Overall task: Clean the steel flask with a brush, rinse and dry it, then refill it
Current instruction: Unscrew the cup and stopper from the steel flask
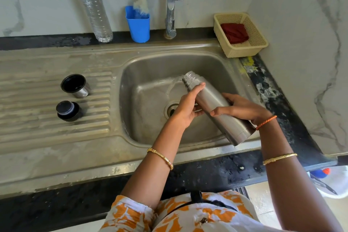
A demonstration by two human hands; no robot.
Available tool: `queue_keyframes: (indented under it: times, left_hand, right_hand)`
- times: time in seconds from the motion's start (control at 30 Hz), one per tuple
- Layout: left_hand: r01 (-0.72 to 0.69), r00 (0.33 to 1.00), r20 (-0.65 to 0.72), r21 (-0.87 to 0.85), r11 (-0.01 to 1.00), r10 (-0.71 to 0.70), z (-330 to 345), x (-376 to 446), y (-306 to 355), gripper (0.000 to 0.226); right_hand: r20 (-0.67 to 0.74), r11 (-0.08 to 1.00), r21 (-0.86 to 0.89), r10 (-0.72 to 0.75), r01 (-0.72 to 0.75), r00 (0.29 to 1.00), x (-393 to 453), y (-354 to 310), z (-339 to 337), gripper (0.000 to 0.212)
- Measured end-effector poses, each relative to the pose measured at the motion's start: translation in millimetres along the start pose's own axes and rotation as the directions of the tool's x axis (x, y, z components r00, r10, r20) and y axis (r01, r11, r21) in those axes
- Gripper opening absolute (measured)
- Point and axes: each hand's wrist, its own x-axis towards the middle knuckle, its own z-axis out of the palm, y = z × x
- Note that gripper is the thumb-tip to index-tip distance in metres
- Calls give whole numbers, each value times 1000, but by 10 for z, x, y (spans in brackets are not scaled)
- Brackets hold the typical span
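The steel flask (211, 100) lies tilted over the sink basin (150, 73), its open threaded mouth pointing up and left, and water runs out of the mouth into the basin. My left hand (186, 108) grips the flask below the neck. My right hand (243, 108) holds it around the middle, near the base end. The flask's steel cup lid (76, 85) and black stopper (67, 110) stand on the ribbed drainboard to the left. A white bottle brush (142, 0) stands in a blue cup (138, 26) by the wall.
A steel tap (174, 3) rises behind the basin. A clear plastic water bottle (94, 8) with a green cap stands at the back left. A beige basket (254, 41) with a dark red cloth (234, 33) sits at the back right corner. A black counter edge runs along the front.
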Motion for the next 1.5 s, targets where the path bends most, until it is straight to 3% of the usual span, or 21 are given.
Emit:
queue_keyframes:
  times: [0.43, 0.9, 1.1, 1.23, 1.37, 1.5]
  left_hand:
    - [-7, 1000, 1, 8, 1000, 7, -24, -9, 30, 26]
    - [2, 999, -33, 57, 998, 0, -96, 45, 35, 41]
    - [43, 994, -108, 91, 995, -33, -101, 75, 14, 69]
    - [54, 992, -120, 90, 994, -43, -90, 83, 15, 66]
    - [61, 990, -130, 90, 994, -49, -80, 94, 15, 62]
    - [64, 988, -143, 84, 994, -52, -80, 105, 22, 61]
  right_hand:
    - [12, 999, 30, -24, 24, 1000, -6, -17, -15, 91]
    - [72, 985, 170, -40, 27, 997, -14, -94, -8, 56]
    - [135, 978, 209, -10, -19, 991, -4, -107, -10, 62]
    - [162, 968, 248, 1, -42, 987, -1, -98, 3, 71]
    - [193, 948, 313, -4, -58, 981, -16, -103, 4, 51]
    - [231, 909, 400, 19, -112, 973, -24, -101, 6, 54]
